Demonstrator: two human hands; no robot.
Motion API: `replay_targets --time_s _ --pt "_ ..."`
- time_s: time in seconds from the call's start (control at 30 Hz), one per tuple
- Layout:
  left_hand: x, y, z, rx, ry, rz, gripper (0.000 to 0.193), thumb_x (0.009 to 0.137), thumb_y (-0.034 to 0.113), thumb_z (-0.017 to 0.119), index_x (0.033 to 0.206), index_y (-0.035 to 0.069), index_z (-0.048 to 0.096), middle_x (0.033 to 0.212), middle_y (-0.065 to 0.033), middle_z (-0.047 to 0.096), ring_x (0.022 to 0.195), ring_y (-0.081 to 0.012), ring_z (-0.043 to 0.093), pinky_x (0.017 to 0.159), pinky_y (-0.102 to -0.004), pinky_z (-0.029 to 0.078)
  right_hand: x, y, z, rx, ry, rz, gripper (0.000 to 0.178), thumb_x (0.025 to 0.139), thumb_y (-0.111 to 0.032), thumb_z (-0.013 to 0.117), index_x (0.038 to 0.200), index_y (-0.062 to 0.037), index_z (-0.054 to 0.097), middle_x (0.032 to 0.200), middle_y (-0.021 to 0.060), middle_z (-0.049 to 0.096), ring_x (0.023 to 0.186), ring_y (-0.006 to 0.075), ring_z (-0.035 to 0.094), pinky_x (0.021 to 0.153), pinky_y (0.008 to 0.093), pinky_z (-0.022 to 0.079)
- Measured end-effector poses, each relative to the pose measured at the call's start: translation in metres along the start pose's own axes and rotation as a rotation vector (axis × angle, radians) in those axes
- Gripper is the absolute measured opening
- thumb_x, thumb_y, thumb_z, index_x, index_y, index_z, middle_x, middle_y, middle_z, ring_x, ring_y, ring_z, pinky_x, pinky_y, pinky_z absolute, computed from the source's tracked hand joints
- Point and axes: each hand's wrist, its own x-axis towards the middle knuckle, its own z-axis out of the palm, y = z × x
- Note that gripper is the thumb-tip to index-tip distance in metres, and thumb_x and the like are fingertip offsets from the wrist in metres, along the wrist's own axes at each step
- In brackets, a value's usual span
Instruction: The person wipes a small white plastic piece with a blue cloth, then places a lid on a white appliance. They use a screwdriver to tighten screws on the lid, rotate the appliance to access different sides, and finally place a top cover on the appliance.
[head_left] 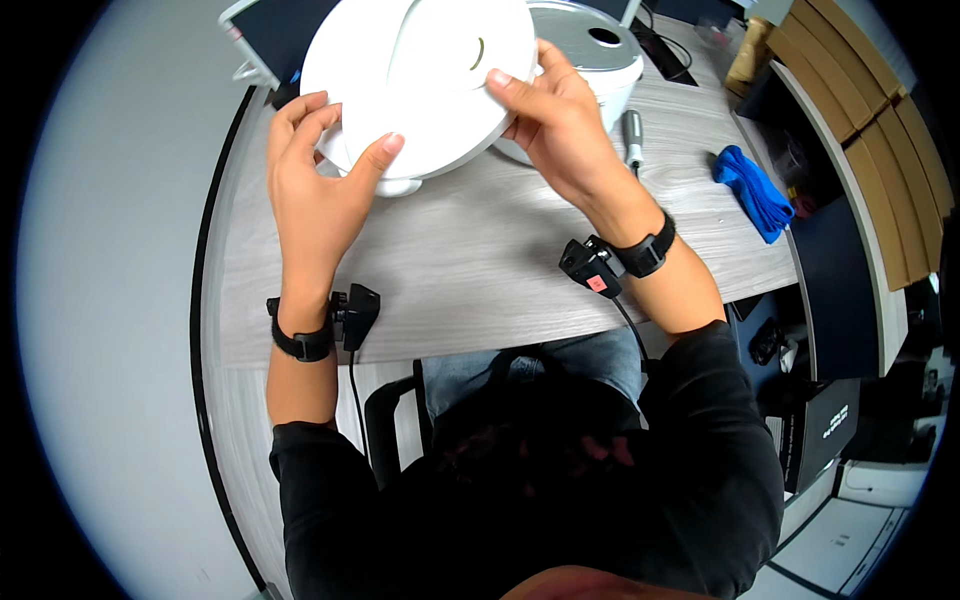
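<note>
Both of my hands hold up a large, rounded white plastic cover (430,125) over the far part of the desk. It has a raised panel with a small curved mark, and its top runs out of view. My left hand (315,175) grips the cover's left edge, thumb on the face and fingers partly behind. On the right edge, my right hand (565,130) pinches it with the thumb near the curved mark. Just behind my right hand stands a white round appliance (618,90) with a silver-grey top and a dark oval opening, partly hidden by the cover.
A grey-handled tool (632,135) lies right of the appliance. Farther right is a crumpled blue cloth (755,193). A monitor (275,40) stands at the far left. Cardboard boxes (860,100) line the right side, above a dark shelf unit (845,255). Cabled black devices are strapped to my wrists.
</note>
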Motion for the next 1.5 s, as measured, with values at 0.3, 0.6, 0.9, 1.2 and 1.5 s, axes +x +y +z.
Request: replay_targets --time_s 0.3,0.6,0.9,1.2,1.5 --pt "0.060 0.024 0.077 -0.493 0.007 0.317 0.081 0.079 0.036 0.082 0.144 0.006 0.045 0.151 -0.0219 0.029 0.139 -0.0357 0.039 0.109 -0.0486 0.043 0.043 -0.067 -0.115 0.286 -0.045 -0.118 0.034 0.103 -0.010 0.045 0.128 0.0115 0.047 0.117 0.0198 0.064 0.102 0.0234 0.068 0.087 0.0341 0.060" --pt "0.080 0.021 0.141 -0.744 -0.015 0.286 0.069 0.076 0.018 0.087 0.135 0.003 0.056 0.152 -0.0225 0.033 0.138 -0.0339 0.043 0.115 -0.0465 0.039 0.073 -0.061 -0.154 0.205 0.153 -0.058 0.035 0.103 -0.018 0.046 0.120 0.0110 0.057 0.113 0.0171 0.066 0.101 0.0225 0.067 0.084 0.0314 0.058" --pt "0.075 0.012 0.162 -0.673 0.025 0.189 0.058 0.073 0.019 0.089 0.125 0.006 0.066 0.150 -0.0238 0.035 0.134 -0.0318 0.048 0.111 -0.0419 0.043 0.093 -0.043 -0.177 -0.322 0.239 -0.231 0.034 0.100 -0.027 0.055 0.105 0.0037 0.069 0.095 0.0054 0.070 0.089 0.0128 0.064 0.078 0.0251 0.048" --pt "0.077 0.002 0.159 -0.598 0.009 0.179 0.055 0.071 0.022 0.090 0.120 0.007 0.070 0.149 -0.0228 0.039 0.132 -0.0325 0.051 0.110 -0.0417 0.045 0.091 -0.018 -0.172 -0.146 0.173 -0.129 0.041 0.098 -0.026 0.060 0.125 0.0053 0.061 0.117 0.0096 0.068 0.105 0.0159 0.063 0.091 0.0282 0.049" --pt "0.075 0.005 0.148 -0.521 -0.061 0.161 0.052 0.074 0.013 0.087 0.122 0.005 0.068 0.147 -0.0200 0.043 0.132 -0.0296 0.051 0.111 -0.0452 0.045 0.085 -0.029 -0.180 -0.292 0.103 -0.018 0.042 0.096 -0.025 0.063 0.123 0.0063 0.062 0.113 0.0096 0.069 0.103 0.0158 0.064 0.088 0.0270 0.049"
